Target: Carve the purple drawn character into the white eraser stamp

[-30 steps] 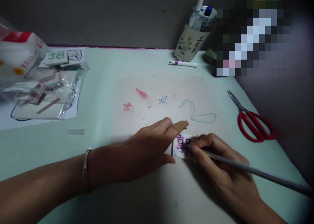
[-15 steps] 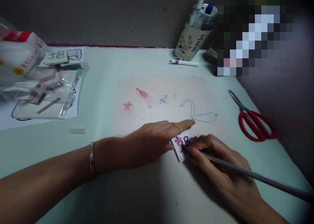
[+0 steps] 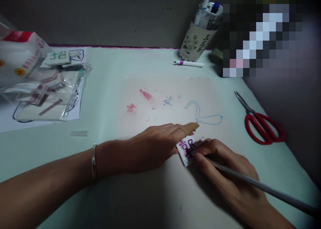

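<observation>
A small white block marked with purple characters lies on a pale sheet. My left hand holds it at its left side; one finger wears a tan wrap, and the fingertips are partly hidden. My right hand pinches a long, slim, grey pen-shaped carving knife near its front end. The knife's tip meets the lettered face of the block, with its shaft slanting back to the lower right. The exact shape of the tip is too small to make out.
Red-handled scissors lie on the right. Behind are a white marker with a purple band and a cup of pens. Plastic bags with blocks sit at left, near a small translucent strip. A wall stands behind the table.
The knife's tip and my right hand have shifted very slightly over the block. My left hand stays in place on it; the whole view has moved a little.
</observation>
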The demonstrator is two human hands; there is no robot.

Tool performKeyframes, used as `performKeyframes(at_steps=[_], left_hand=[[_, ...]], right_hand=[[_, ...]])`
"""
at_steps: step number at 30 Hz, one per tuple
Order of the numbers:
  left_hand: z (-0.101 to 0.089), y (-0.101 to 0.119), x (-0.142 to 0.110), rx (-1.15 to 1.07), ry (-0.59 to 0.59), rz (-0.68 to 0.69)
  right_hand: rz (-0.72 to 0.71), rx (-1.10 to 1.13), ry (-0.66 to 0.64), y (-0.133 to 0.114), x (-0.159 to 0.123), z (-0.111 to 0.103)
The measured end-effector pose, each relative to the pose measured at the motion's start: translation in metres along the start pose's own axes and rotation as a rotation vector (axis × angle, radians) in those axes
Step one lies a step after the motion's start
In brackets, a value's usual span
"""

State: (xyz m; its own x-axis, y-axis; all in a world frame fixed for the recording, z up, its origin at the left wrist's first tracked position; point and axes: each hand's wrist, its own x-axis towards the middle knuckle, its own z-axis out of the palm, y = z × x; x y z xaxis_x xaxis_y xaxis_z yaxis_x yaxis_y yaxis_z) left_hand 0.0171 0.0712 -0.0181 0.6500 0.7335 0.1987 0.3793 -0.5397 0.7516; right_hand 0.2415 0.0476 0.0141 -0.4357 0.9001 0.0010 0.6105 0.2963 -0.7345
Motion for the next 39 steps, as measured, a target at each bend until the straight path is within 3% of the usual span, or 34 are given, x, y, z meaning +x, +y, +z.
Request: performKeyframes(at_steps=[14, 18, 24, 39], left_hand=[[0.001, -0.001, -0.001, 0.003, -0.002, -0.002], [0.000, 0.001, -0.001, 0.007, 0.008, -0.001], [-0.010, 0.010, 0.000, 0.001, -0.078, -0.067], [-0.007, 0.010, 0.000, 0.059, -0.063, -0.070]], right_hand=[[0.040, 0.026, -0.045, 0.005, -0.002, -0.007], [0.030, 0.004, -0.045, 0.003, -0.001, -0.007], [-0.015, -0.006, -0.025, -0.001, -0.001, -0.005], [-0.064, -0.023, -0.027, -0.005, -0.002, -0.004]])
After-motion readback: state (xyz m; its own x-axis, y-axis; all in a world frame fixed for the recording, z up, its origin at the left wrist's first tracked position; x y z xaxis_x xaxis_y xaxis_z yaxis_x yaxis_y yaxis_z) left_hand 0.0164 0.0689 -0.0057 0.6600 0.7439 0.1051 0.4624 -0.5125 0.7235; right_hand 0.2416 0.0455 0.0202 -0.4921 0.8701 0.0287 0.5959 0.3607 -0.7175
